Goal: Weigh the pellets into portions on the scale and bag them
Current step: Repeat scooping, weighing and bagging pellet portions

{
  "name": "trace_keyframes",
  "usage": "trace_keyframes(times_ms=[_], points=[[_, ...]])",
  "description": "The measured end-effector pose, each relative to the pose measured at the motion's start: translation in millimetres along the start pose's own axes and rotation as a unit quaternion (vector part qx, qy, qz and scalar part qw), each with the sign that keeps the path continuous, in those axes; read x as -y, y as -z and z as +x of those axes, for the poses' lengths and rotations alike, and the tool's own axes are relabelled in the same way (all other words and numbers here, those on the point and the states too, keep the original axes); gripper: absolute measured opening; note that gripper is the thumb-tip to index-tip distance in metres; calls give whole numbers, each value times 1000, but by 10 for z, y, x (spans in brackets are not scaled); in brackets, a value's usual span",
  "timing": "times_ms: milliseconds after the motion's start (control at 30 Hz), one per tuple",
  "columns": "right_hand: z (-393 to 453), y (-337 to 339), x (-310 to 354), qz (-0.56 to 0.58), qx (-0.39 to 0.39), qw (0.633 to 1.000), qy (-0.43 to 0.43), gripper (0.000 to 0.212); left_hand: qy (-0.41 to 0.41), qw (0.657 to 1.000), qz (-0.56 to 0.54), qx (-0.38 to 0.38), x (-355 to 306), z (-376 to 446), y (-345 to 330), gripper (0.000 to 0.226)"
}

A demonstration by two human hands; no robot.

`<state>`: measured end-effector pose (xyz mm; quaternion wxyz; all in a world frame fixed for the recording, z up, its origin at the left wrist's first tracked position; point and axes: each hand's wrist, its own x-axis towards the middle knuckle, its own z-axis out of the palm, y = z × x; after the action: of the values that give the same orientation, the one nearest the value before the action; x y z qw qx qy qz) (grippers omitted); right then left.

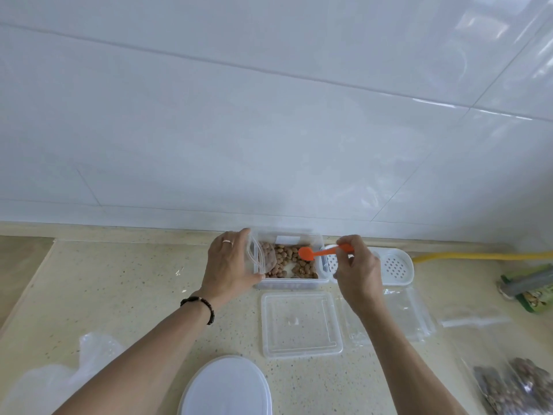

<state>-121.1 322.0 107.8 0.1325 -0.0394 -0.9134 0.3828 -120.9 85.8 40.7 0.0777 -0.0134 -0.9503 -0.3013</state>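
Observation:
A clear plastic box (299,284) stands near the wall with brown pellets (287,259) in it. My left hand (230,268) holds a small clear zip bag (263,259) open over the box's left end; some pellets show inside the bag. My right hand (359,271) pinches the handle of an orange spoon (314,253), whose bowl hangs over the pellets in the box. No scale display is visible.
The box's clear lid (300,323) lies in front of it. A white perforated tray (395,266) is to the right, with flat empty bags (410,313), filled pellet bags (514,387), a green packet (529,292). A white round lid (227,387) sits near me.

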Motion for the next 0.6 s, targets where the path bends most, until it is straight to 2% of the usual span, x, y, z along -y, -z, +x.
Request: trace_keyframes(times_ms=[100, 200, 267, 367, 500, 600], points=[[-30, -134, -137, -136, -3, 983, 125, 8, 0, 1000, 3, 15, 32, 5, -38, 100], [-54, -225, -200, -196, 1, 969, 150, 11, -10, 1000, 6, 16, 49, 19, -74, 100], [-56, -268, -238, -174, 4, 981, 88, 8, -17, 1000, 9, 18, 57, 26, -94, 99], [-48, -285, -241, -65, 46, 993, -87, 10, -19, 1000, 11, 19, 73, 29, -113, 100], [-66, -308, -254, 94, 65, 960, -256, 11, -16, 1000, 8, 21, 110, 25, -138, 101], [-103, -353, -277, 159, 22, 931, -327, 14, -14, 1000, 14, 24, 120, 21, -148, 100]])
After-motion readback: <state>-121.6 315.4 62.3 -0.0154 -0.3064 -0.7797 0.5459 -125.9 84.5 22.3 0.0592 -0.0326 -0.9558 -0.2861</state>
